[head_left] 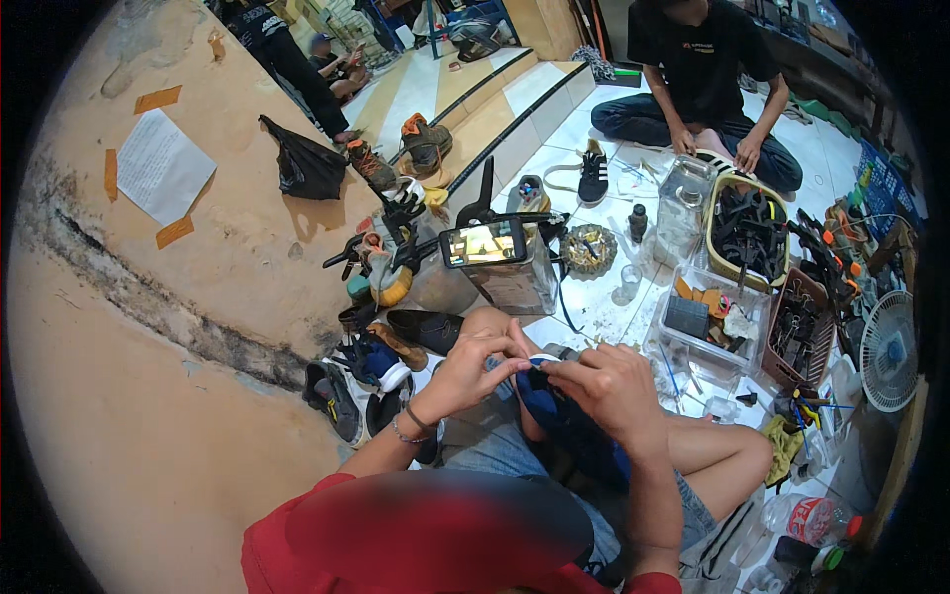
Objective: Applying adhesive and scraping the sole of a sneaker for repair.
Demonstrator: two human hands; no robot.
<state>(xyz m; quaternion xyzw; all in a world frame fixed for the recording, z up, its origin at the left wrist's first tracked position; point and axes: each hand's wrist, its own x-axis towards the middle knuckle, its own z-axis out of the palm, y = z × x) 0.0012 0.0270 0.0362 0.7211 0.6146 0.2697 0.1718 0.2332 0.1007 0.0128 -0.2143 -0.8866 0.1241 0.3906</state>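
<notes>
Looks mid-job, best guess: blue shoe [559,411] (prob. a shoe, mostly hidden) up over lap [487,436], near ctr, w/ far end betw. L hand [470,371] and R hand [609,391]. L grip: pinched, thumb + fingertips at shoe's pale edge. R grip: likewise pinching same edge, from right side, fingers curled. Can't tell if anything small also in either grip; too tiny + covered by fingers. Done: shoe in position, both hands on it; can't confirm any finished stretch of edge. Left: at least the bit under fingers, est. only; total remaining unclear. Around: on left, pile of shoes [341,401] beside wall [178,416], near L forearm [386,450]. Far of hands, phone [485,243] on clear box [524,287], w/ glass dish [589,249] just right, then small dark bottle [637,221]. On right: clear tub [705,358] w/ dark block [686,317], yellow basket [740,279] full of black stuff [747,218], brown basket [787,368] w/ black clips [795,322], fan [889,351] at right edge. Near right, red-label bottle [807,520] on its side. Far right, co-worker [693,54] in black tee, seated; striped shoe [594,178] on tile floor [566,148], left of there. In the way: mainly own fingers over the edge; prob. tight elbow room too, w/ shoes left + tubs right.
</notes>
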